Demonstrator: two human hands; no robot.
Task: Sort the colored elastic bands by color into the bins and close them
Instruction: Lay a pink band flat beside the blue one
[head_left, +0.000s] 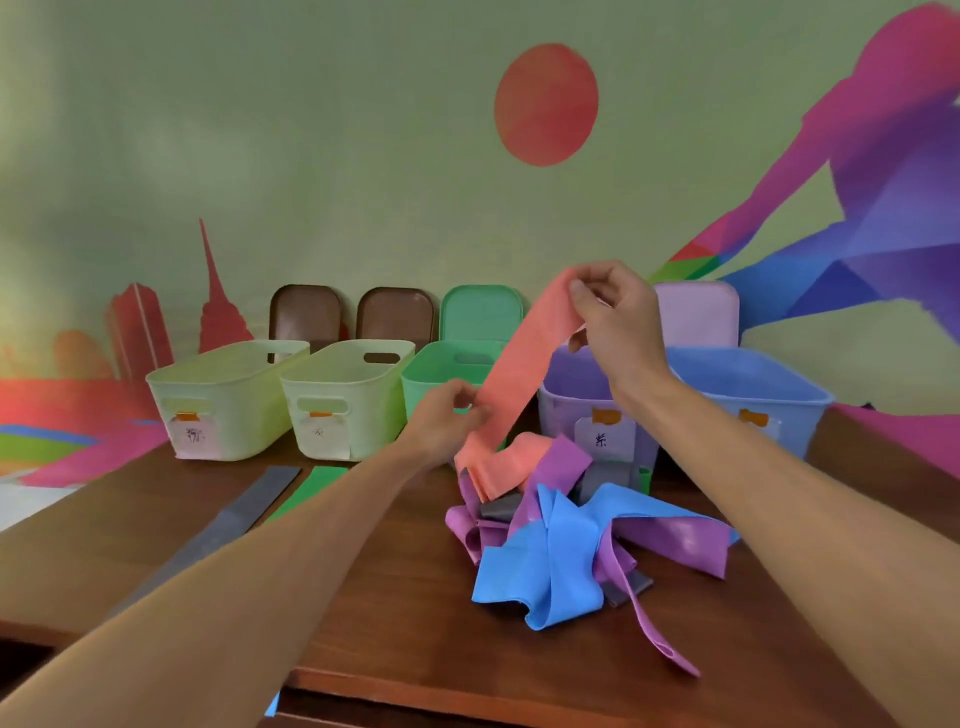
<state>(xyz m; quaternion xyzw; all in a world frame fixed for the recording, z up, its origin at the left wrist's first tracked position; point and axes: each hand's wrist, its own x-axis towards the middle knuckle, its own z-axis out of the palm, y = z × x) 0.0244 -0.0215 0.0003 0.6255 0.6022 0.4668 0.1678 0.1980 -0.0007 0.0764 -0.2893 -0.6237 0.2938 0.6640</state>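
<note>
Head view: right hand (621, 325) raised, its fingers (582, 291) pinching the top end of the salmon band (519, 379). Left hand (447, 415) lower, fingers curled, pinching the same band's edge midway. Below both sets of fingers, the band's tail rests on the tangled pile (566, 540) of blue, purple and grey bands on the tabletop (389, 597). Behind the fingers: row of open bins (343, 400).

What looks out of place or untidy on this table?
The unsorted bands lie in a tangled pile; one purple band trails toward the table edge. A blue scrap shows below that edge, apart from the pile.
</note>
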